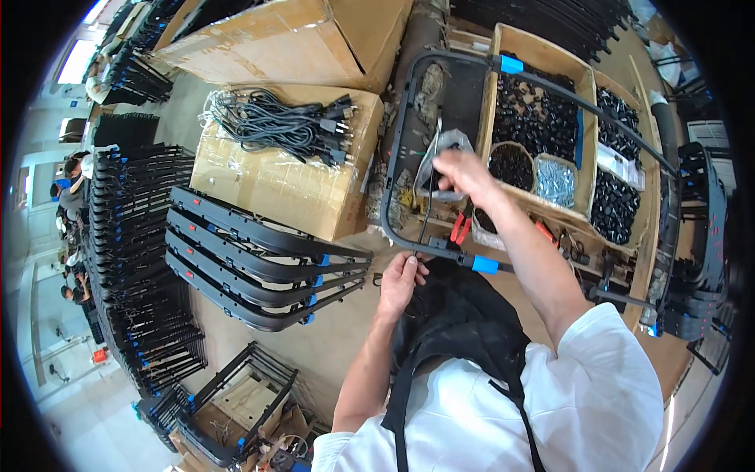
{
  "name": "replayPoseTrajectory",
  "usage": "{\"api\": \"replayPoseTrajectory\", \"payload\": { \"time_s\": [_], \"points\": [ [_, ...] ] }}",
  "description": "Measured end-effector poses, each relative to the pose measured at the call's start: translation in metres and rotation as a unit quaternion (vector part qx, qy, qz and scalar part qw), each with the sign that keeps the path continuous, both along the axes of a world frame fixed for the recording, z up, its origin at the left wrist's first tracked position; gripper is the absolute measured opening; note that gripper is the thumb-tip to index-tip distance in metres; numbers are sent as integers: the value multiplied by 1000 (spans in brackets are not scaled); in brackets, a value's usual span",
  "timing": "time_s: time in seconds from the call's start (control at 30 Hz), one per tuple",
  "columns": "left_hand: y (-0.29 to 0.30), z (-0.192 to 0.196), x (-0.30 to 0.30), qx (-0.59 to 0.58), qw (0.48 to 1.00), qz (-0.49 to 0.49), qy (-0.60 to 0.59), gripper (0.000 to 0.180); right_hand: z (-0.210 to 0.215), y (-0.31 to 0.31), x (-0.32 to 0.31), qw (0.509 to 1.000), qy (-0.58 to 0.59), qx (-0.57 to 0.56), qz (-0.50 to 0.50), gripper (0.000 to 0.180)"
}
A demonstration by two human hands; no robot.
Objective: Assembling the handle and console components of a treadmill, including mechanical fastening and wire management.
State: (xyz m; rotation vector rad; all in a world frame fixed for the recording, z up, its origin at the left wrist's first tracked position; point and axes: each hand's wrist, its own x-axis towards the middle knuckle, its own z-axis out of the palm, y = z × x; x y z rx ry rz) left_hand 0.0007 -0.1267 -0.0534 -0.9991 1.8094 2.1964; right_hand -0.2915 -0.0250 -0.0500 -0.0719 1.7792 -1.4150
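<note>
A black tubular frame (391, 169) with rounded corners and blue sleeves lies in front of me. My left hand (399, 285) is closed at its near bar, thumb and fingers together against the tube. A thin black cord (427, 212) runs from that spot up across the frame's opening. Inside the frame, my right hand (465, 173) has its fingers bent together at the cord's upper part, over a clear plastic bag (429, 175). The bag's contents are partly hidden by the hand. Red-handled pliers (462, 228) lie beside the frame's near bar.
To the right, a wooden divided box (586, 75) holds small black parts and a tub of silver screws (555, 182). Black power cords (275, 122) lie on a cardboard box (267, 193) at left. Stacked black curved frames (244, 267) stand nearer. Several people are far left.
</note>
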Motion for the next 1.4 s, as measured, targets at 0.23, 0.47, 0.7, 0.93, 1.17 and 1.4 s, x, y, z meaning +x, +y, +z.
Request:
{"api": "replayPoseTrajectory", "payload": {
  "time_s": [0.23, 0.47, 0.7, 0.93, 1.17, 1.4],
  "points": [
    [9, -7, -7, 47, 996, 74, -1, 24, -14, -19, 48, 997, 1, -66, 38, 35],
    [14, -7, -11, 70, 992, 104, -2, 22, 0, -30, 47, 991, 73, -46, 105, 33],
    [17, -4, -25, 116, 988, 98, 14, 21, -75, 34, -20, 963, 244, 48, 102, 20],
    [8, -6, -12, 113, 986, 120, 5, 21, -19, 0, -23, 722, 529, 280, 347, 14],
    [7, -8, -13, 141, 984, 107, -2, 22, -72, -17, -26, 580, 586, 320, 468, 16],
    [3, -22, -9, 116, 989, 87, 34, 23, -26, -16, -32, 721, 521, 280, 362, 19]
  ]
}}
